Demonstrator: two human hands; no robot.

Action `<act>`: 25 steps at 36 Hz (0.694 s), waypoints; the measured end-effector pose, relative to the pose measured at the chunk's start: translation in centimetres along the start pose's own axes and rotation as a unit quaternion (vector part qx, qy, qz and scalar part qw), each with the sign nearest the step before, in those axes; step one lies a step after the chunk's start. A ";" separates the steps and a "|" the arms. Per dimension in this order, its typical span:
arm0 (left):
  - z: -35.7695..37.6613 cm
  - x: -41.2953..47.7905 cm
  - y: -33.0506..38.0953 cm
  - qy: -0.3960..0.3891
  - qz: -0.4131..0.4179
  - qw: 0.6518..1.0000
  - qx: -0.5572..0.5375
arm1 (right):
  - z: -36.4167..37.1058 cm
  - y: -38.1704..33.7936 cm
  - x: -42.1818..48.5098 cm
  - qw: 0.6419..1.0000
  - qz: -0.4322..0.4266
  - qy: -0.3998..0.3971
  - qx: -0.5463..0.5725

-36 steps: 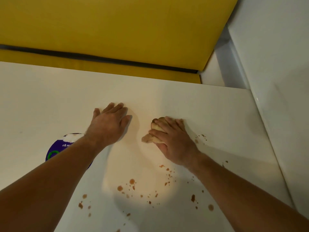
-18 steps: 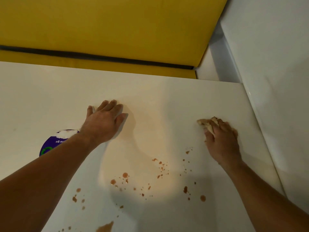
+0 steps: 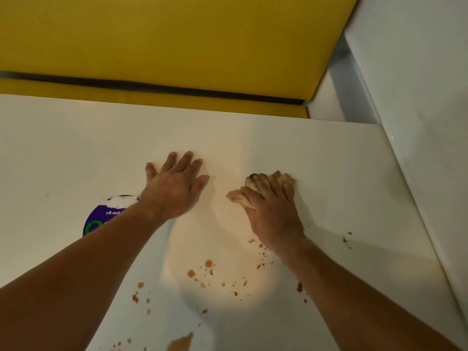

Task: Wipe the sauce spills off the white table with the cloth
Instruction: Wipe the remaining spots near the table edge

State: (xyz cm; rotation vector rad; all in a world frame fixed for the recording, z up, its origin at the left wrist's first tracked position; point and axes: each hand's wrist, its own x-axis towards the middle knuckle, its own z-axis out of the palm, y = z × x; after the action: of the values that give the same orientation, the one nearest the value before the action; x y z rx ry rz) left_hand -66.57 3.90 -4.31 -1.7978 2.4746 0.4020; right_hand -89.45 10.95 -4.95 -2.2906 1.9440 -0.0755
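My right hand point(image 3: 274, 211) presses a crumpled beige cloth point(image 3: 236, 196) onto the white table point(image 3: 76, 148), with its fingers curled over the wad. The cloth sticks out to the left of the fingers and beyond the fingertips. My left hand point(image 3: 174, 191) lies flat on the table just left of it, fingers straight and spread. Brown sauce spots point(image 3: 208, 264) are scattered on the table nearer to me, between my forearms. A bigger smear point(image 3: 181, 342) sits at the bottom edge, and small specks point(image 3: 345, 239) lie right of my right arm.
A round purple sticker point(image 3: 98, 221) shows on the table, partly hidden under my left forearm. A yellow cushioned bench point(image 3: 177, 46) runs along the table's far edge. A white wall panel point(image 3: 417, 110) borders the table's right side.
My right hand swept the cloth out to the right and has now come back left toward the middle. My left hand has stayed flat in place.
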 end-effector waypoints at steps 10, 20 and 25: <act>0.5 0.4 1.2 0.022 -0.022 1.000 -0.005 | -1.8 9.6 -3.9 0.995 0.097 -0.006 -0.032; 0.4 0.4 1.3 0.018 -0.024 1.000 0.000 | -1.0 13.0 -6.8 0.938 0.343 0.047 -0.015; 0.2 0.6 1.0 0.005 -0.010 1.000 0.008 | -0.6 7.1 -4.8 0.957 0.287 0.036 -0.012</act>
State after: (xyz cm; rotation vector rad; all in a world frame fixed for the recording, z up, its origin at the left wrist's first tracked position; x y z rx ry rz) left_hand -67.70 3.66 -4.41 -1.8224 2.4566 0.3702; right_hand -97.29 14.52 -5.12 -1.6615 2.5705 -0.0743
